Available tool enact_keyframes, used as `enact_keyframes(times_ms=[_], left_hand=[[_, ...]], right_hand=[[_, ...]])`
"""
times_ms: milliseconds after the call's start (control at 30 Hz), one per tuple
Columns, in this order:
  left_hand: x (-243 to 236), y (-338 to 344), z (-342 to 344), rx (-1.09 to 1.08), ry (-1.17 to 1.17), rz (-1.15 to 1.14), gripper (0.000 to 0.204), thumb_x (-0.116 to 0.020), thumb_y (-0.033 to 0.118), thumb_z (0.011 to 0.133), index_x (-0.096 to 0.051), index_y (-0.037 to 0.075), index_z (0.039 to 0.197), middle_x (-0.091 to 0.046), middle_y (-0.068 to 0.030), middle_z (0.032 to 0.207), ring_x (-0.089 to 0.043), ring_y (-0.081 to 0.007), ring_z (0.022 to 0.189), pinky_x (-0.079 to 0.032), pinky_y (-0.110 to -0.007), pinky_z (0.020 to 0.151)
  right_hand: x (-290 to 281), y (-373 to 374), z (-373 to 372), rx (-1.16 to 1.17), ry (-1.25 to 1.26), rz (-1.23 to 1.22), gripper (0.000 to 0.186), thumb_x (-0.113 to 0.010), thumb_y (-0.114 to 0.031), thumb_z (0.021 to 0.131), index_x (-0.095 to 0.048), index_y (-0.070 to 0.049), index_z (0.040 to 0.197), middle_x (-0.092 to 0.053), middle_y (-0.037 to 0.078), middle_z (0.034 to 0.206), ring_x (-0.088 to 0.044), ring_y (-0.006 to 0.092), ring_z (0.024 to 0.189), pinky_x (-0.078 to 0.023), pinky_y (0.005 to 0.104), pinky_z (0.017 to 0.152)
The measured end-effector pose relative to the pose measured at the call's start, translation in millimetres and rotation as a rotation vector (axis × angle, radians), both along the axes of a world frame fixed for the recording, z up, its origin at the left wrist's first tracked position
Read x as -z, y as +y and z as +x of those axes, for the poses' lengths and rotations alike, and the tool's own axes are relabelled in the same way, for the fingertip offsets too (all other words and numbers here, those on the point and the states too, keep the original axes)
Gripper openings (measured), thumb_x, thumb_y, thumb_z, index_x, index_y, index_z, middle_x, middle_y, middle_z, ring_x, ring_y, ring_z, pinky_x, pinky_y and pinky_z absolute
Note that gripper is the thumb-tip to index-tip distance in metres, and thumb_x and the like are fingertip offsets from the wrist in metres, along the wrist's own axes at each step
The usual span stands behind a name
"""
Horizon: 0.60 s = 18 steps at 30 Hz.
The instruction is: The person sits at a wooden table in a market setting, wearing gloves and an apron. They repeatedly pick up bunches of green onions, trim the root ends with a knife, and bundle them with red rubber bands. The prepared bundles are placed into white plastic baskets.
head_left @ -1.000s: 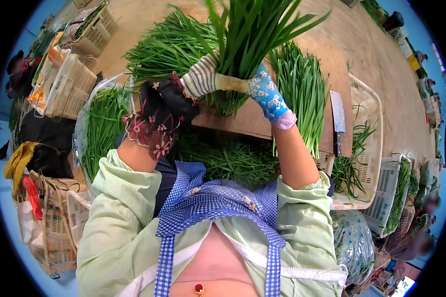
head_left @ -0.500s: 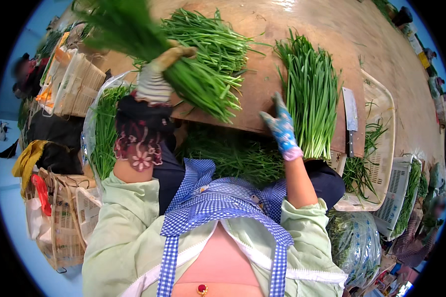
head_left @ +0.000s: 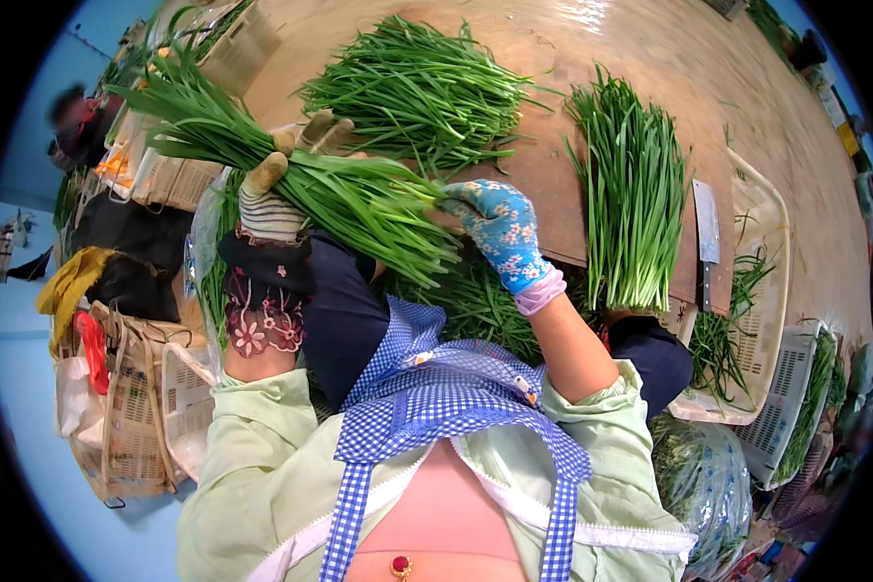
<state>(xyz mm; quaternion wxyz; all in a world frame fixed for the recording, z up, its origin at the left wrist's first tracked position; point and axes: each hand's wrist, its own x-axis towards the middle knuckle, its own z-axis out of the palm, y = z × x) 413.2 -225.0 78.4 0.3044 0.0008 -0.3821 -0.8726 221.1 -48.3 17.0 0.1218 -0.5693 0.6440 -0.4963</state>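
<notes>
My left hand (head_left: 266, 177), in a striped work glove with tan fingers, grips a bunch of garlic chives (head_left: 364, 199) around its middle. The leaves point to the upper left, and the pale stem ends spread toward my right hand (head_left: 502, 231). That hand wears a blue flowered glove, and its fingers are pinched at the stem ends. Beyond the bunch, a loose heap of chives (head_left: 417, 92) lies on the brown board (head_left: 551, 199). A neater bundle of chives (head_left: 635, 194) lies on the board's right side, stems toward me.
A cleaver (head_left: 706, 228) lies at the board's right edge, beside a cream plastic basket (head_left: 778, 252) with loose chives. More loose greens (head_left: 485, 306) lie below the board. Crates (head_left: 179, 179) stand at left, a plastic-wrapped bundle (head_left: 703, 485) at lower right. Another person (head_left: 78, 126) is at far left.
The bunch in my left hand has come down and nearer, no longer blurred. My right hand has moved left from beside the right-hand bundle to the stem ends and closed there.
</notes>
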Motion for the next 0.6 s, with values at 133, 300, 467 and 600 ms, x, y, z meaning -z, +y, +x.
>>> enact_keyframes(times_ms=[133, 300, 467, 600], left_hand=[[23.0, -8.1, 30.3, -0.017, -0.028, 0.086, 0.018, -0.064, 0.017, 0.080, -0.062, 0.011, 0.097, -0.060, -0.0116, 0.110, -0.044, -0.0336, 0.119, -0.034, -0.061, 0.099], [43.8, -13.0, 50.3, -0.179, 0.042, 0.167, 0.016, -0.060, 0.017, 0.083, -0.053, 0.011, 0.096, -0.061, -0.0023, 0.093, -0.056, -0.0227, 0.099, -0.031, -0.057, 0.102], [44.8, -20.2, 47.8, -0.148, 0.142, 0.105, 0.010, -0.059, 0.017, 0.085, -0.054, 0.011, 0.091, -0.061, -0.0027, 0.092, -0.057, -0.0235, 0.097, -0.031, -0.059, 0.101], [46.3, -7.7, 25.0, -0.025, 0.168, 0.068, 0.012, -0.060, 0.018, 0.084, -0.050, 0.012, 0.089, -0.056, 0.0005, 0.093, -0.053, -0.0205, 0.103, -0.029, -0.055, 0.104]], right_hand=[[5.7, 2.2, 9.7, 0.123, -0.727, -0.100, 0.012, -0.058, -0.008, 0.085, -0.065, -0.003, 0.094, -0.063, 0.006, 0.081, -0.060, 0.0146, 0.077, -0.048, 0.0287, 0.075], [13.3, 68.2, -9.7, 0.135, -0.963, 0.171, 0.011, -0.053, -0.002, 0.088, -0.061, 0.003, 0.093, -0.061, 0.008, 0.081, -0.060, 0.0151, 0.071, -0.048, 0.0250, 0.072], [43.7, 91.8, -15.0, 0.264, 0.283, 0.411, 0.049, -0.071, -0.035, 0.074, -0.061, -0.004, 0.110, -0.062, 0.015, 0.110, -0.058, 0.0308, 0.102, -0.045, 0.0392, 0.088], [15.9, 27.1, 20.6, -0.106, -0.771, 0.336, 0.050, -0.065, -0.035, 0.081, -0.056, -0.001, 0.116, -0.062, 0.015, 0.107, -0.057, 0.0241, 0.102, -0.044, 0.0339, 0.088]])
